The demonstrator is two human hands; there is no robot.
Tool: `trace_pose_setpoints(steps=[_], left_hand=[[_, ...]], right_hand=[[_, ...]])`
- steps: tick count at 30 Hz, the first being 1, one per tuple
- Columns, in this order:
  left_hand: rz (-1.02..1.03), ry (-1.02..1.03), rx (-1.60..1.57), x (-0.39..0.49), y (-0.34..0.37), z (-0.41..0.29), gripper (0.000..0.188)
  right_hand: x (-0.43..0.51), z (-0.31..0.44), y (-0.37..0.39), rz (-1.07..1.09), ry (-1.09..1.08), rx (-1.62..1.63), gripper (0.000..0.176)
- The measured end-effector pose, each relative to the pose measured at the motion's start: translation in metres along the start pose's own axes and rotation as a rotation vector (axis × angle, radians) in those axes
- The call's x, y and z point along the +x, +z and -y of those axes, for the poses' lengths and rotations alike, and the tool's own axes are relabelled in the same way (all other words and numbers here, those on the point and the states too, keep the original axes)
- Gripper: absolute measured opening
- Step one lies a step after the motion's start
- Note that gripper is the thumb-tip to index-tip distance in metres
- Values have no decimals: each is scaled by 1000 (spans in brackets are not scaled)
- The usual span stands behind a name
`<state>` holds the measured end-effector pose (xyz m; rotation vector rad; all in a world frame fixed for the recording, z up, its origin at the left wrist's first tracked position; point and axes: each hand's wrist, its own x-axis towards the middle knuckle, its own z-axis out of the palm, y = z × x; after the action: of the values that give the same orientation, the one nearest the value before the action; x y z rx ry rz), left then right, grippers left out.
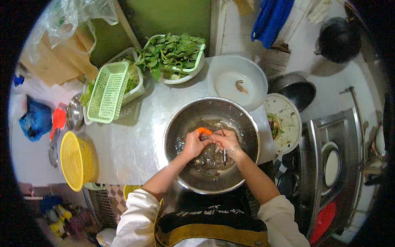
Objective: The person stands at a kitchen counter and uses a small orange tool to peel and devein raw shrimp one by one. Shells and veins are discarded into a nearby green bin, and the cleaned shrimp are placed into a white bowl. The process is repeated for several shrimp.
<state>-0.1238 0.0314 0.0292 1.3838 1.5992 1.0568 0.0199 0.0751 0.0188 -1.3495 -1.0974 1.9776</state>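
Note:
Both my hands meet over a large steel bowl (191, 173). My left hand (196, 143) grips an orange shrimp (203, 131), curved and cooked-looking, between thumb and fingers. My right hand (226, 141) touches its near end with the fingertips and also holds a slim dark tool with a metal part (224, 156), possibly a peeler or small knife; its exact kind cannot be told. Wet, shiny matter and small scraps lie in the bowl. Beyond it, a translucent plastic basin (257, 74) holds one brownish shrimp (241, 86).
The bowl rests on a metal table (132, 154). Leafy greens (176, 52) fill a basket at the back; a green basket (108, 92) leans at left. A yellow basket (77, 160) stands near the left edge. At right are a scrap-strewn lid (290, 123) and a sink (314, 173).

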Motion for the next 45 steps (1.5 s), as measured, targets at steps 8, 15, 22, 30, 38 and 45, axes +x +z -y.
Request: trace_pose_setpoints(steps=[8,15,22,30,38,45], left_hand=[[-204,-138,-175,-29,8,-19,21],[-314,-59,25,-45,22,-39,18],[-371,-120,6,-56,19,-24,19],[66,-247,780,-36,21,15,22],[-416,-8,31,-42,9,-17,20],[-419,-32,-203,-54,-5,-32,16]], right_hand=[[0,41,-25,374,108,-35,21],[-1,45,-22,551,-119,-371,8],[23,29,-30,505,-82,-486,11],[34,-5,-6,511,-108,-1266,25],[4,41,-5,423,102,-208,13],[26,34,-19,337,-41,-423,16]])
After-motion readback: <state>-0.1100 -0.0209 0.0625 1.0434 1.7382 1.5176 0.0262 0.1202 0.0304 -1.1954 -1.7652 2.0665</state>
